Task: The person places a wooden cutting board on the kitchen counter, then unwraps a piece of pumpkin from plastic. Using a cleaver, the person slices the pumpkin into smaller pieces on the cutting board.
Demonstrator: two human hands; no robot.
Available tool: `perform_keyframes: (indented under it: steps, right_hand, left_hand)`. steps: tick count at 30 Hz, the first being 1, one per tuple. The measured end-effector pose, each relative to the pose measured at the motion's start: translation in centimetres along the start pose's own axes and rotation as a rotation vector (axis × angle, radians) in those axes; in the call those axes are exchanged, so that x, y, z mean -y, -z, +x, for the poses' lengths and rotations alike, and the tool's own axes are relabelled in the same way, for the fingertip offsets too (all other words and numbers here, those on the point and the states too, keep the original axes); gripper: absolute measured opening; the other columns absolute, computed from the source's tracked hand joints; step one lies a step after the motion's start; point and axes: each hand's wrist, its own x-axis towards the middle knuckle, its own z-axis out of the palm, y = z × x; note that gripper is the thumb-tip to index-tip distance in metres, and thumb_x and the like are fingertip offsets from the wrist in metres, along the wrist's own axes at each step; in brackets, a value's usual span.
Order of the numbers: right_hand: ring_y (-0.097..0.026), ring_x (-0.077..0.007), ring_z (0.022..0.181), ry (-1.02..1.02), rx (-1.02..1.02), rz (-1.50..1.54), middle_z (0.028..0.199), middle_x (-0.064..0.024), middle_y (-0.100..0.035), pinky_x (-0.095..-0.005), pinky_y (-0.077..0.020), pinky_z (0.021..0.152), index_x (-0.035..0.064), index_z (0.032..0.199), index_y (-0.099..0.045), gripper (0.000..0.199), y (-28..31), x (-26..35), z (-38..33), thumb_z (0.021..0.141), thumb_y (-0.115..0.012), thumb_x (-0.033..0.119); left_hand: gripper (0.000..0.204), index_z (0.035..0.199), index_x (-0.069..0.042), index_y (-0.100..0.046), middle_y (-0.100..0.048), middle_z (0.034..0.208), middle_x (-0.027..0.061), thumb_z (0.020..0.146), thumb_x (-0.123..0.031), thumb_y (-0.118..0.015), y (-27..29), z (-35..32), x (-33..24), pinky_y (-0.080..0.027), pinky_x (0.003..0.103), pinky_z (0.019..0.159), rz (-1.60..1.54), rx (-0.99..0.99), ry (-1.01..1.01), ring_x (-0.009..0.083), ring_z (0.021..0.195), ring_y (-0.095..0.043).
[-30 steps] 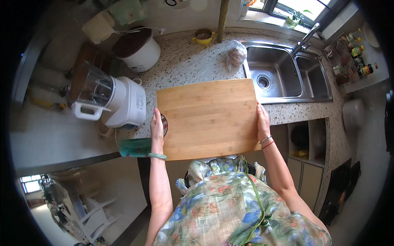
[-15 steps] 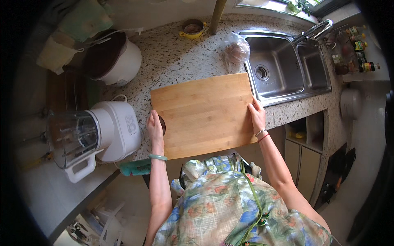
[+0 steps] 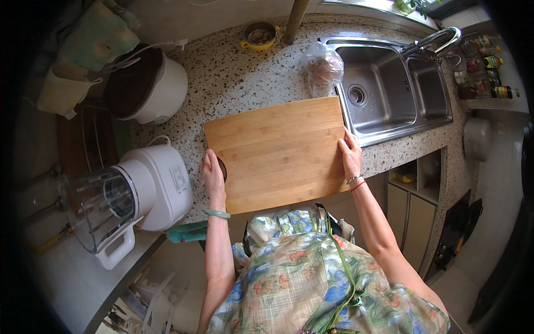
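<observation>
While the board (image 3: 276, 151) lies flat on the speckled counter (image 3: 250, 78) beside the sink (image 3: 389, 94), I see my left hand (image 3: 213, 177) gripping its left edge and my right hand (image 3: 351, 156) gripping the right. Since a second ago it has sat between the same hands, barely shifted, so I judge it nearly settled. A food processor (image 3: 133, 195) stands left, a bag (image 3: 322, 67) just beyond.

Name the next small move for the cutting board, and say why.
Probably slide the cutting board slightly left, fully onto the countertop. Its right edge meets the sink rim and its near edge overhangs; the left hand and right hand grip both sides.
</observation>
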Motion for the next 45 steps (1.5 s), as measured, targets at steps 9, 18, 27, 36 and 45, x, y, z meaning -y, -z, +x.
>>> perform_keyframes:
  steps: [9, 18, 27, 36, 45]
  right_hand:
    - [-0.055, -0.0166, 0.116, 0.043, -0.031, -0.04, 0.126, -0.0046, -0.055, -0.0274, -0.0429, 0.102, 0.0072, 0.138, -0.058, 0.045, -0.3, 0.2, 0.1, 0.093, -0.061, 0.003]
    - [-0.053, -0.0186, 0.117, 0.069, -0.093, -0.183, 0.125, -0.007, -0.056, -0.0288, -0.0409, 0.104, 0.0046, 0.136, -0.058, 0.045, -0.8, -0.2, 0.9, 0.092, -0.061, 0.003]
    - [-0.055, -0.0192, 0.111, 0.07, -0.127, -0.288, 0.118, -0.0069, -0.056, -0.0294, -0.0423, 0.101, 0.0043, 0.136, -0.059, 0.048, -0.9, -0.8, 1.1, 0.088, -0.063, 0.002]
    - [-0.053, -0.0263, 0.118, 0.062, -0.1, -0.231, 0.125, -0.0124, -0.055, -0.035, -0.0415, 0.105, 0.0032, 0.135, -0.059, 0.045, -0.7, -1.9, 1.3, 0.09, -0.063, 0.007]
    - [-0.043, -0.0211, 0.138, -0.084, 0.034, 0.716, 0.149, -0.0094, -0.048, -0.0402, -0.0343, 0.113, 0.0036, 0.146, -0.046, 0.056, -4.7, 9.9, -4.4, 0.108, -0.035, 0.043]
  left_hand:
    - [0.073, 0.141, 0.006, -0.049, -0.051, 0.139, 0.0162, 0.102, -0.056, -0.044, -0.3, 0.9, 0.9, -0.033, 0.035, 0.111, -0.014, 0.004, 0.008, 0.0255, 0.131, -0.046]
    - [0.071, 0.137, 0.002, -0.054, -0.042, 0.141, 0.0171, 0.102, -0.058, -0.043, -0.7, 0.8, 1.0, -0.026, 0.04, 0.114, 0.07, -0.005, 0.041, 0.0268, 0.134, -0.034]
    - [0.069, 0.139, -0.001, -0.053, -0.043, 0.139, 0.0178, 0.102, -0.058, -0.042, -0.8, 0.9, 1.4, -0.025, 0.04, 0.115, 0.123, -0.004, 0.046, 0.0277, 0.134, -0.033]
    - [0.071, 0.143, 0.001, -0.049, -0.042, 0.143, 0.0186, 0.102, -0.057, -0.042, -0.8, 0.5, 0.3, -0.026, 0.039, 0.116, 0.119, 0.025, 0.074, 0.0303, 0.137, -0.035]
    - [0.074, 0.152, -0.002, -0.035, -0.036, 0.157, 0.0124, 0.103, -0.058, -0.036, -3.3, -6.3, -5.2, -0.022, 0.038, 0.121, -0.43, 0.142, -0.127, 0.0233, 0.146, -0.032]
